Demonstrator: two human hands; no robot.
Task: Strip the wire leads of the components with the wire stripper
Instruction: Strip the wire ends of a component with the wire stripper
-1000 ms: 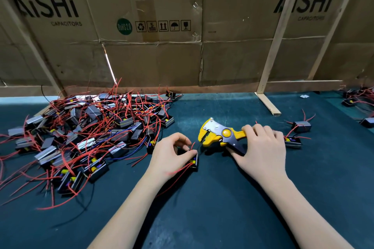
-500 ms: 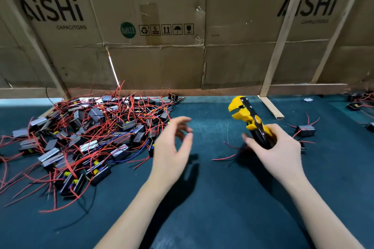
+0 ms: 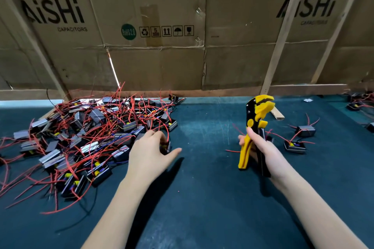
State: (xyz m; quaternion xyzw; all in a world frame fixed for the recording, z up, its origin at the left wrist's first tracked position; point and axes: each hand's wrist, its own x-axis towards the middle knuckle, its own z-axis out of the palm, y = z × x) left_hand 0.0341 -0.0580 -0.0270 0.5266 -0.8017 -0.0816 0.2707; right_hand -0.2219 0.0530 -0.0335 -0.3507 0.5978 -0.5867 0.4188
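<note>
Yellow wire stripper (image 3: pixel 255 125) upright in right hand (image 3: pixel 265 153) — left hand (image 3: pixel 149 153) at component pile (image 3: pixel 85 137).

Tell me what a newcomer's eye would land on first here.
First the tangled pile of components with red wire leads, heaped on the dark mat's left side. Next the yellow wire stripper, held upright by the right hand at centre right. The left hand reaches into the pile's near edge.
</note>
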